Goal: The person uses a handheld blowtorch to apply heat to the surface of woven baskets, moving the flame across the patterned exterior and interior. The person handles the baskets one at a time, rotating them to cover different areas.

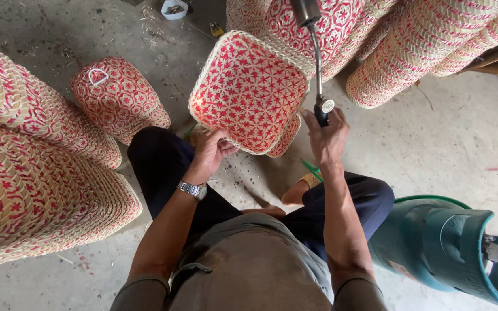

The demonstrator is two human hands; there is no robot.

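A square woven basket (248, 91), red and cream with a star pattern, is tilted with its flat bottom toward me. My left hand (210, 151) grips its lower rim from beneath; a metal watch sits on that wrist. My right hand (325, 137) is closed around the black handle of a gas torch (317, 63), whose thin metal tube rises to a dark nozzle at the top edge, just right of the basket. My knees in dark trousers are below.
Stacks of matching red-and-cream baskets lie at the left (36, 173), behind the left knee (119, 98) and across the top right (427, 46). A green gas cylinder (445, 247) lies on the concrete floor at the lower right. A small white bowl (174, 8) sits far back.
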